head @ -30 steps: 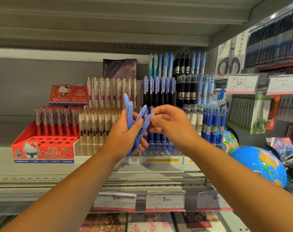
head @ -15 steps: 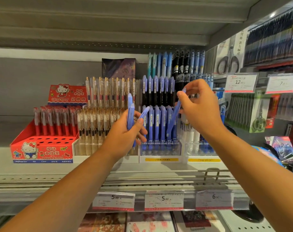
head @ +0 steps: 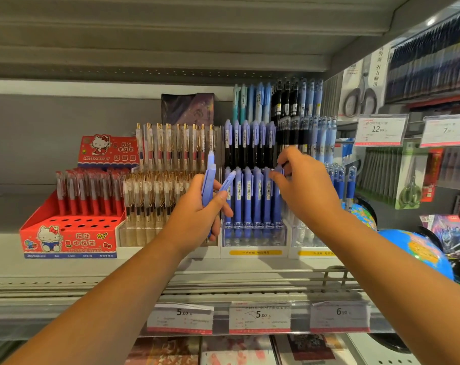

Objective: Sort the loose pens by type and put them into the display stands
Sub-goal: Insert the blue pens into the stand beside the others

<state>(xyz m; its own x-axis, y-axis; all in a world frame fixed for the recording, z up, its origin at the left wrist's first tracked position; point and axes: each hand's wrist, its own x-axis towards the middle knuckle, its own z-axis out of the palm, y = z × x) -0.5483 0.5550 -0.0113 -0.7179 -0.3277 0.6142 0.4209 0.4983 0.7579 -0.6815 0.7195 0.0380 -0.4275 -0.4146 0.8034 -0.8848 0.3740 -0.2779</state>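
We have a single wide-angle head view, looking forward and slightly down at the shelf (head: 65, 268), close up, display stands (head: 254, 241) at 12 o'clock, left forearm (head: 105, 299) entering from 7 o'clock, right forearm (head: 397, 262) from 5 o'clock, frame edges bowed.

Globe (head: 418, 252), price tags (head: 259, 316), packaged scissors (head: 408, 192)

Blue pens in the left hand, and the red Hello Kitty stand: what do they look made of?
The blue pens in the left hand look like matte opaque plastic: even colour, soft sheen. The Hello Kitty stand looks like glossy printed cardboard: flat folded panels, punched holes. Neither is certain.
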